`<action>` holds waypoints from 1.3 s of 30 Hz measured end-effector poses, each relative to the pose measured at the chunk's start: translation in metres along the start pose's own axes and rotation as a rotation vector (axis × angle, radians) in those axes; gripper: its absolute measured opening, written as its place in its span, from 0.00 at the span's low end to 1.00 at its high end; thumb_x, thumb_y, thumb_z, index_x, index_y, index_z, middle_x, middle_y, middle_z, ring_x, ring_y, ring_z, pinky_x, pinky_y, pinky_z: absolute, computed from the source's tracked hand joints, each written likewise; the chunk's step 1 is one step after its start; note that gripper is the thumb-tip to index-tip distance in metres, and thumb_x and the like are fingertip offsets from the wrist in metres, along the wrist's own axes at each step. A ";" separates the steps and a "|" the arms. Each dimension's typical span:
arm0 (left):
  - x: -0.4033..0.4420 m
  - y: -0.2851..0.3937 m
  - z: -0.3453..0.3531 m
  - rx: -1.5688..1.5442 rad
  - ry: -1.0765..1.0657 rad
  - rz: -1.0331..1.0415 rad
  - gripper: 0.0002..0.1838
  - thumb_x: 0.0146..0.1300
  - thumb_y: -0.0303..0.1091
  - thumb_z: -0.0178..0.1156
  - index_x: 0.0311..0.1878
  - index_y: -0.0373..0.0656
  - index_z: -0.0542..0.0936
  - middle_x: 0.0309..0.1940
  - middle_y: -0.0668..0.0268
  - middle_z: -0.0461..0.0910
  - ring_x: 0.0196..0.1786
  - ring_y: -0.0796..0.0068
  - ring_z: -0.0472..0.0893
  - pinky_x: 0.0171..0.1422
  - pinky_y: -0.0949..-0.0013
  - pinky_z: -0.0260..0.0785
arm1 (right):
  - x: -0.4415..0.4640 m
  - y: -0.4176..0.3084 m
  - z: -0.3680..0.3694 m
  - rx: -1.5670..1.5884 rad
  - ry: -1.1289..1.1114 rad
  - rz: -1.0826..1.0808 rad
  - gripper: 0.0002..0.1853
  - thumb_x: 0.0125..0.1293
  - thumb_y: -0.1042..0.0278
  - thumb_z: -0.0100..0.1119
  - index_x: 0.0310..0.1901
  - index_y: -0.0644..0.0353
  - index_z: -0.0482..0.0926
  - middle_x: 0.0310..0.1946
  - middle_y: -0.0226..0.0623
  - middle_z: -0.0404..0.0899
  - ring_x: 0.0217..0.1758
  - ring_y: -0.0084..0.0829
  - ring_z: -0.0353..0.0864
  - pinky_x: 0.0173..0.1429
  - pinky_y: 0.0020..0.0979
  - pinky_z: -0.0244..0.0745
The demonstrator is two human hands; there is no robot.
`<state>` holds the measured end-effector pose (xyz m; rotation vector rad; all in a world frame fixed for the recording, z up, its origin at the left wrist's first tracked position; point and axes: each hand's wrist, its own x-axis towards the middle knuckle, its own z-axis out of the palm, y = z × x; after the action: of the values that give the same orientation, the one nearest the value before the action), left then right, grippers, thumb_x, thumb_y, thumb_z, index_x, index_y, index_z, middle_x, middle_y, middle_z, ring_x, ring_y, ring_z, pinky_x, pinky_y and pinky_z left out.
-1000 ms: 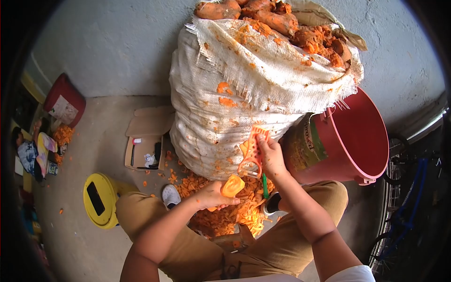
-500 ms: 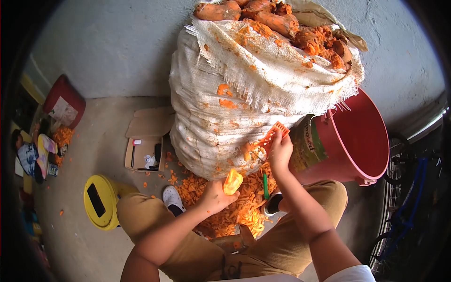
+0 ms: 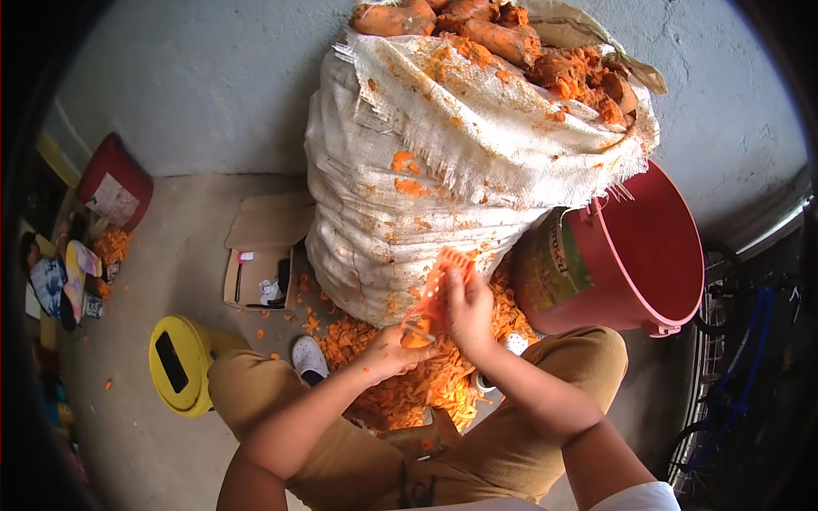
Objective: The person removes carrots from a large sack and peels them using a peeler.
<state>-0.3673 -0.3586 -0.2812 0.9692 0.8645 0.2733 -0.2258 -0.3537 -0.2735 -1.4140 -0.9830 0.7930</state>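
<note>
Your left hand (image 3: 388,351) had its fingers curled round an orange peeled piece (image 3: 417,340), partly hidden by the hand and tool; exact finger spread underneath, can't tell. Your right hand (image 3: 470,311) was closed on the holed handle of an orange peeler (image 3: 445,277), thumb along it, handle tilted up toward the sack. The peeler's lower end overlapped the piece; whether the blade touched it, can't tell. Both hands were close together in front of you, above a heap of orange peelings (image 3: 434,396) on the floor (image 3: 200,255) between your feet.

The big white sack (image 3: 366,187) stood right ahead, smeared orange, with reddish-orange roots (image 3: 503,38) piled at its top. A red bucket (image 3: 660,247) sat tilted beside it on your right, its inside facing you. Left of the sack: an open cardboard box (image 3: 256,281) with small items in it. Nearer you, just beside your left knee, was a yellow-lidded container (image 3: 173,362) with a dark phone-like slab (image 3: 172,362) on top. Far left, another person (image 3: 55,281) was near a second orange heap (image 3: 112,245) and a dark red container (image 3: 115,183).
</note>
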 end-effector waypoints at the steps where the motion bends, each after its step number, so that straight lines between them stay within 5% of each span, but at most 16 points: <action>1: 0.000 -0.001 0.001 0.011 0.017 0.005 0.12 0.51 0.32 0.63 0.33 0.41 0.69 0.17 0.76 0.64 0.15 0.89 0.60 0.17 0.82 0.52 | 0.001 0.006 -0.001 -0.157 0.043 -0.212 0.12 0.65 0.64 0.44 0.33 0.64 0.72 0.18 0.26 0.68 0.20 0.15 0.64 0.24 0.19 0.61; 2: -0.001 -0.002 0.003 0.024 0.032 0.010 0.11 0.51 0.32 0.62 0.32 0.42 0.69 0.16 0.76 0.63 0.15 0.89 0.60 0.17 0.82 0.52 | 0.004 0.011 -0.001 -0.317 0.089 -0.423 0.11 0.65 0.65 0.44 0.31 0.64 0.71 0.17 0.27 0.68 0.19 0.15 0.64 0.23 0.20 0.61; 4: -0.003 -0.002 0.006 0.062 0.047 0.045 0.11 0.51 0.31 0.62 0.30 0.42 0.69 0.16 0.76 0.63 0.15 0.89 0.60 0.17 0.82 0.51 | 0.024 -0.013 -0.017 -0.296 0.098 -0.034 0.12 0.65 0.65 0.44 0.29 0.64 0.70 0.16 0.28 0.68 0.18 0.15 0.65 0.21 0.21 0.62; 6: -0.010 0.003 0.009 0.118 0.047 0.101 0.11 0.52 0.30 0.62 0.31 0.42 0.68 0.16 0.76 0.63 0.15 0.89 0.60 0.17 0.82 0.51 | 0.065 0.017 -0.042 -0.111 0.307 -0.096 0.12 0.66 0.65 0.42 0.31 0.64 0.70 0.15 0.26 0.68 0.16 0.15 0.65 0.18 0.20 0.61; 8: -0.007 0.001 0.004 0.023 0.041 0.061 0.10 0.52 0.29 0.61 0.32 0.43 0.67 0.18 0.76 0.63 0.15 0.89 0.59 0.16 0.82 0.50 | 0.064 -0.004 -0.042 0.279 0.265 -0.003 0.11 0.66 0.65 0.42 0.33 0.64 0.70 0.15 0.25 0.68 0.15 0.15 0.65 0.18 0.20 0.62; 10: -0.005 0.001 0.001 0.010 0.049 0.013 0.10 0.53 0.29 0.60 0.32 0.43 0.67 0.18 0.76 0.63 0.15 0.89 0.59 0.16 0.82 0.50 | 0.034 -0.019 -0.031 0.134 0.038 0.075 0.11 0.65 0.64 0.44 0.36 0.64 0.71 0.16 0.25 0.69 0.17 0.16 0.66 0.19 0.19 0.63; 12: -0.003 -0.001 0.006 -0.027 0.043 0.030 0.10 0.53 0.29 0.60 0.32 0.43 0.67 0.18 0.76 0.63 0.15 0.90 0.59 0.15 0.81 0.49 | 0.008 -0.004 -0.008 -0.255 0.058 -0.374 0.15 0.63 0.62 0.46 0.32 0.69 0.73 0.16 0.41 0.73 0.18 0.32 0.71 0.26 0.35 0.68; 17: -0.006 -0.006 0.004 0.026 0.024 0.071 0.12 0.52 0.33 0.62 0.37 0.39 0.72 0.18 0.75 0.67 0.17 0.88 0.63 0.18 0.81 0.56 | 0.059 0.005 -0.035 -0.197 0.309 -0.193 0.16 0.65 0.64 0.42 0.27 0.67 0.73 0.13 0.34 0.71 0.13 0.20 0.68 0.17 0.24 0.64; 21: 0.000 -0.007 0.001 0.030 0.061 0.083 0.11 0.52 0.30 0.61 0.35 0.41 0.68 0.18 0.75 0.65 0.16 0.88 0.61 0.17 0.81 0.52 | 0.028 -0.037 -0.023 -0.043 0.080 -0.026 0.12 0.64 0.64 0.45 0.36 0.65 0.73 0.19 0.26 0.69 0.20 0.14 0.67 0.23 0.19 0.65; 24: -0.004 -0.001 0.008 0.035 0.097 0.150 0.10 0.53 0.28 0.60 0.32 0.41 0.67 0.17 0.75 0.65 0.14 0.88 0.59 0.16 0.81 0.50 | 0.013 -0.006 -0.005 -0.296 0.092 -0.471 0.16 0.65 0.65 0.41 0.28 0.69 0.71 0.12 0.42 0.70 0.12 0.30 0.69 0.18 0.31 0.65; 26: -0.007 -0.002 0.007 0.014 0.060 0.011 0.09 0.53 0.27 0.59 0.31 0.41 0.68 0.17 0.75 0.65 0.14 0.88 0.59 0.15 0.81 0.50 | 0.038 0.008 -0.020 -0.235 0.102 -0.086 0.15 0.65 0.65 0.41 0.29 0.68 0.71 0.15 0.41 0.72 0.13 0.29 0.70 0.18 0.29 0.66; 27: -0.012 0.003 0.008 0.369 0.085 0.252 0.09 0.54 0.28 0.59 0.30 0.41 0.67 0.17 0.75 0.65 0.14 0.89 0.59 0.15 0.81 0.49 | 0.051 -0.004 -0.031 -0.300 0.226 -0.188 0.15 0.66 0.65 0.40 0.28 0.67 0.71 0.14 0.37 0.72 0.13 0.25 0.70 0.17 0.25 0.67; 30: -0.010 -0.002 0.006 0.026 0.038 0.130 0.09 0.54 0.28 0.59 0.31 0.42 0.68 0.17 0.75 0.64 0.13 0.89 0.58 0.15 0.81 0.49 | 0.057 -0.020 -0.039 -0.088 0.264 -0.102 0.15 0.66 0.64 0.41 0.28 0.66 0.71 0.14 0.34 0.71 0.14 0.21 0.71 0.17 0.23 0.67; 32: -0.005 -0.009 0.002 0.043 0.028 0.099 0.09 0.53 0.29 0.60 0.32 0.42 0.68 0.17 0.75 0.64 0.14 0.88 0.59 0.16 0.81 0.50 | 0.021 -0.028 -0.022 -0.140 -0.004 -0.054 0.15 0.65 0.62 0.42 0.31 0.67 0.71 0.15 0.38 0.72 0.16 0.24 0.72 0.19 0.26 0.68; 33: -0.004 -0.012 0.004 0.056 0.037 0.109 0.09 0.53 0.29 0.60 0.32 0.42 0.68 0.17 0.75 0.64 0.14 0.88 0.59 0.16 0.81 0.50 | 0.012 -0.019 -0.009 -0.280 0.094 -0.496 0.15 0.64 0.62 0.44 0.31 0.68 0.72 0.15 0.42 0.71 0.17 0.29 0.73 0.21 0.30 0.67; 39: -0.015 -0.004 0.009 0.173 0.061 0.099 0.10 0.53 0.29 0.60 0.31 0.42 0.68 0.17 0.75 0.65 0.15 0.88 0.60 0.17 0.81 0.52 | 0.065 -0.001 -0.043 -0.055 0.316 -0.144 0.13 0.65 0.65 0.43 0.29 0.66 0.72 0.12 0.35 0.70 0.14 0.22 0.69 0.18 0.25 0.64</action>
<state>-0.3703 -0.3745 -0.2740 1.1719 0.9084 0.3178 -0.1605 -0.3132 -0.2638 -1.4456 -0.8538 0.4227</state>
